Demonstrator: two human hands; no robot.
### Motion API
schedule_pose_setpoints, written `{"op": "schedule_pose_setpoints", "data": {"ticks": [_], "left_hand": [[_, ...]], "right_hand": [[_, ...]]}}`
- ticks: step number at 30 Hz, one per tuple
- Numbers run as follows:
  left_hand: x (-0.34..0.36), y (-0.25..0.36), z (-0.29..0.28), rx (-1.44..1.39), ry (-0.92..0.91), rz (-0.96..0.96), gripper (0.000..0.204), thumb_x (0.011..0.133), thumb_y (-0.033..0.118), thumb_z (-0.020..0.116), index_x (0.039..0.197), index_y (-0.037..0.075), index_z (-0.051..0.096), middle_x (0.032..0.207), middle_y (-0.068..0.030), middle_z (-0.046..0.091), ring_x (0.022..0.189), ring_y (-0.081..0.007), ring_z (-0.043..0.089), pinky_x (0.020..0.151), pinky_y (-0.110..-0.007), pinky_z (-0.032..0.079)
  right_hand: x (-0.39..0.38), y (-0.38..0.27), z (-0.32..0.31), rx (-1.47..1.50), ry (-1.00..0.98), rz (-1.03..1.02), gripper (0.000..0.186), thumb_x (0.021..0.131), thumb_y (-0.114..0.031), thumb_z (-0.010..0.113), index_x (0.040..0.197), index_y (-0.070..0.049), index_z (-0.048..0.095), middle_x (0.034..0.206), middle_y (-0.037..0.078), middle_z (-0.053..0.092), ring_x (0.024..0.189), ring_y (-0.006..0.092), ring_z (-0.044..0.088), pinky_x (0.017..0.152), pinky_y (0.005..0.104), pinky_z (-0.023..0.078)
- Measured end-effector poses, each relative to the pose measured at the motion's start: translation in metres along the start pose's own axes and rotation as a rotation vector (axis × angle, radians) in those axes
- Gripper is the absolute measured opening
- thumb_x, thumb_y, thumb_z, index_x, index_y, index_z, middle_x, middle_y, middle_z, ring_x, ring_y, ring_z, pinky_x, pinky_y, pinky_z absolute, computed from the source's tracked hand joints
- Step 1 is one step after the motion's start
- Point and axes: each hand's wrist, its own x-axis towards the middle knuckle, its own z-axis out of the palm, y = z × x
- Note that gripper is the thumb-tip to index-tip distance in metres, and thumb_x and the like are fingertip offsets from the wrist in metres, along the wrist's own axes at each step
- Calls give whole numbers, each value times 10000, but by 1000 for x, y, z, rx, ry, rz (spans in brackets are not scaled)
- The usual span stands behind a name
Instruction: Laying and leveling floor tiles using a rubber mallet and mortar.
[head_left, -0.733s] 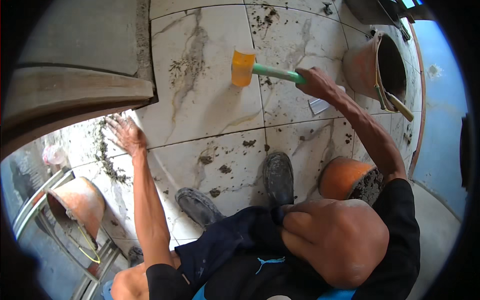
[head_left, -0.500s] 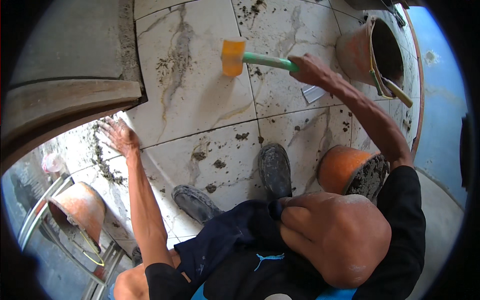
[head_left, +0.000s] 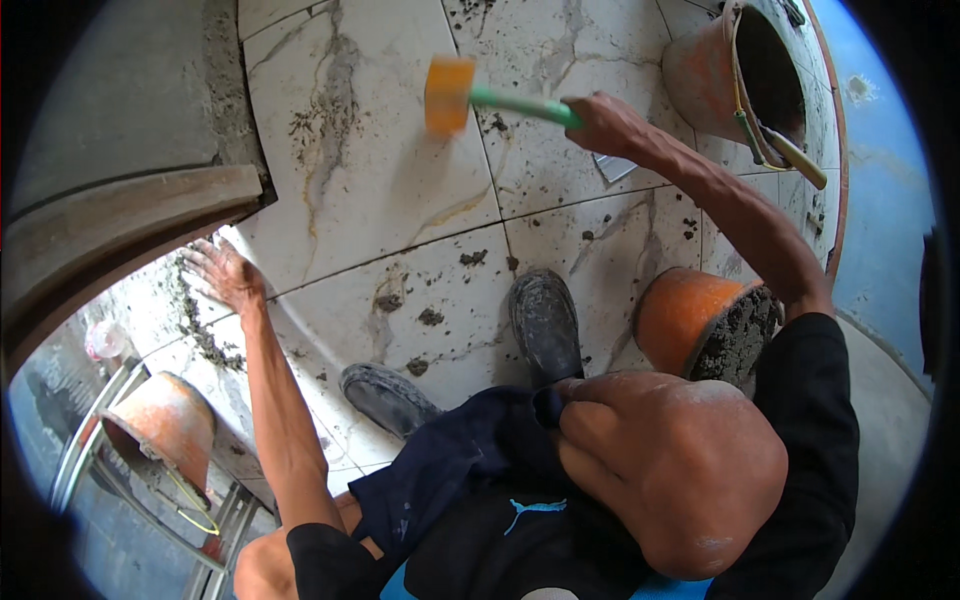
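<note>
My right hand is wrapped round the green handle of a rubber mallet. Its orange head, slightly blurred, is over a large white marble-patterned floor tile; I cannot tell whether it touches. Further left, my left hand rests with fingers spread on the floor, just below the end of a wooden frame piece. Crumbs of grey mortar lie beside that hand. Partly behind my right wrist sits a small clear or metallic flat piece.
An orange bucket of mortar stands by my right knee. A larger bucket with a wooden-handled tool is at the far right. Another bucket lies tilted at left beside metal rails. My boots stand among mortar crumbs.
The mallet and my right hand have shifted slightly left and up in the picture, as has the floor. My left hand stays spread in the same place on the floor.
</note>
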Motion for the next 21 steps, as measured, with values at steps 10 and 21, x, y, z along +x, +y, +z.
{"op": "schedule_pose_setpoints", "data": {"ticks": [10, 21], "left_hand": [[17, -11, 10, 77, 26, -186, 672, 918, 462, 189, 1385, -12, 93, 1449, -212, -15, 1354, -295, -47, 1045, -529, -70], [54, -22, 35, 123, -62, -152, 728, 790, 485, 503, 1335, 39, 318, 1387, -214, 266, 1301, -420, 135, 1014, -618, -10]], "right_hand": [[1, -6, 3, -285, -1, -205, 155, 753, -165, 581, 868, -60, 585, 645, 161, 587, 574, 342, 579, 532, 432, 442], [100, -74, 7, 160, 299, -159, 163, 775, -195, 602, 871, -65, 579, 632, 138, 596, 535, 289, 596, 502, 417, 461]]}}
